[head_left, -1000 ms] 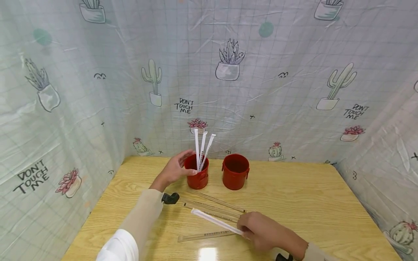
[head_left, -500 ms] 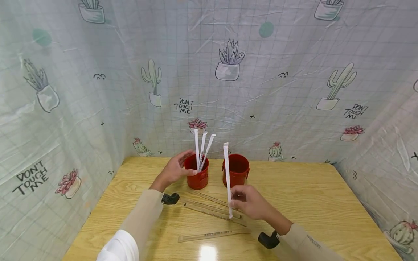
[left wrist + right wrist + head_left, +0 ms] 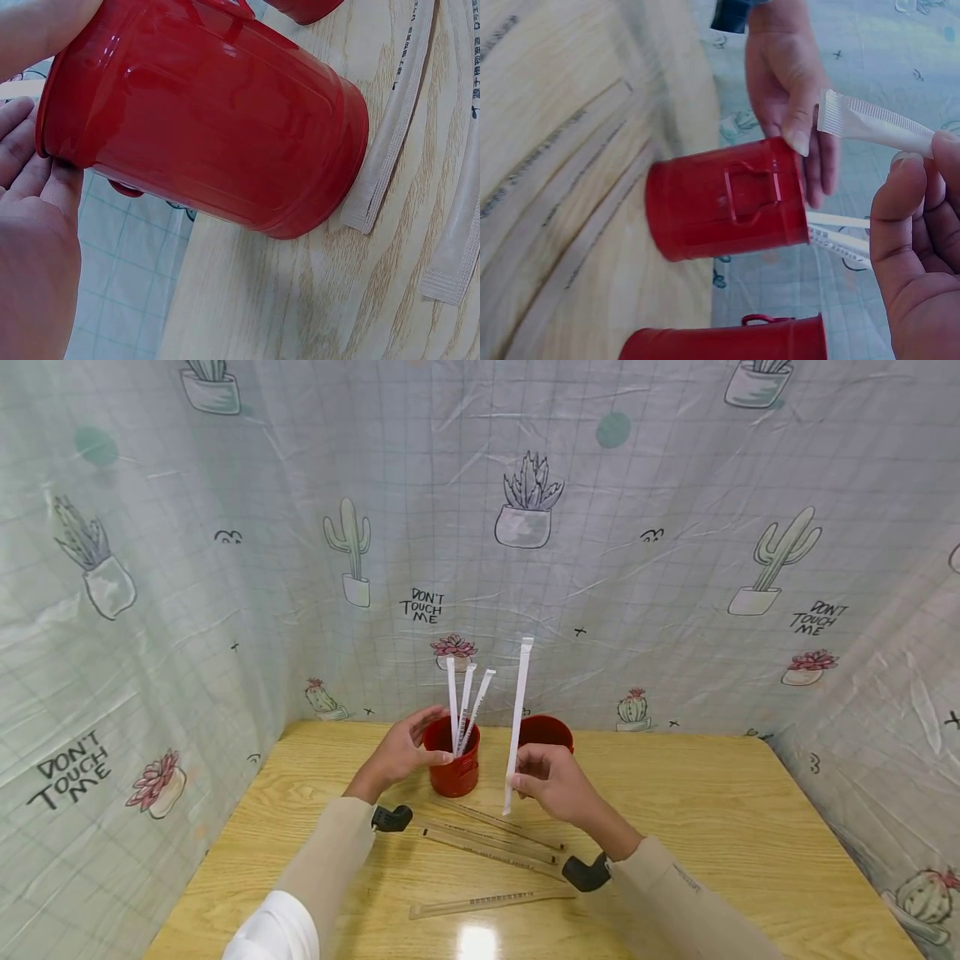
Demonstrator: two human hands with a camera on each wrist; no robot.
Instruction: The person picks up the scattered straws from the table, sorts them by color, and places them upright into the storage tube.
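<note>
The slim white packet [image 3: 518, 718], pinched nearly upright by the right hand [image 3: 557, 785], is lifted higher and farther than half a second ago, thus brought near the right red cup [image 3: 553, 732]. The left red cup [image 3: 453, 779], with three white packets [image 3: 463, 710] inside, is gripped by the left hand [image 3: 401, 752].
</note>
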